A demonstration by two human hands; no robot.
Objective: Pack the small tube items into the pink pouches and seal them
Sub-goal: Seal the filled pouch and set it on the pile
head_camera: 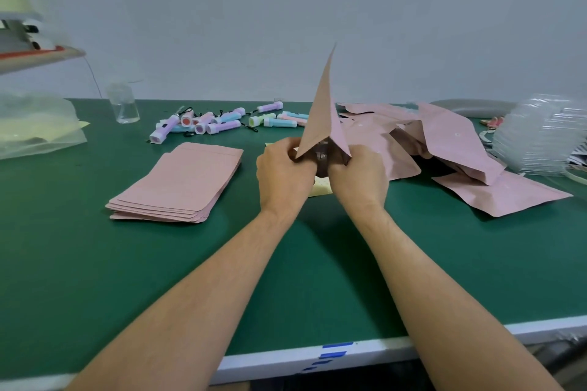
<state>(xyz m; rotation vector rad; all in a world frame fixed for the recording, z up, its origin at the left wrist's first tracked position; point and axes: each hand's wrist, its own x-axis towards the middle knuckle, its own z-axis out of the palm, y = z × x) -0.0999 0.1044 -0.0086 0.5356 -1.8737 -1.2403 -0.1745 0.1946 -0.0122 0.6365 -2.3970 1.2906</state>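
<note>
Pink flat paper-look pouch (pixel 322 114) stands on end above the middle of the green-topped work table (pixel 95 263), its far corner pointing up and its mouth turned down toward the person. The left hand (pixel 282 171) pinches the left side of that mouth with curled fingers. The right hand (pixel 359 174) grips the right side the same way, so the opening gapes dark between them; what lies inside cannot be made out. A pale yellow slip (pixel 322 189) lies on the table just under the hands.

A neat stack of flat pink pouches (pixel 178 182) sits to the left of the hands. A loose heap of pink pouches (pixel 444 133) spreads to the right. Small pastel plastic tubes with white caps (pixel 219 124), in lilac, blue, pink and green, lie scattered behind the stack, near the wall.

A clear plastic cup (pixel 124 103) stands at the back left, beside a crumpled clear plastic bag (pixel 35 124). A pile of clear plastic shells (pixel 540 133) rests at the far right.
</note>
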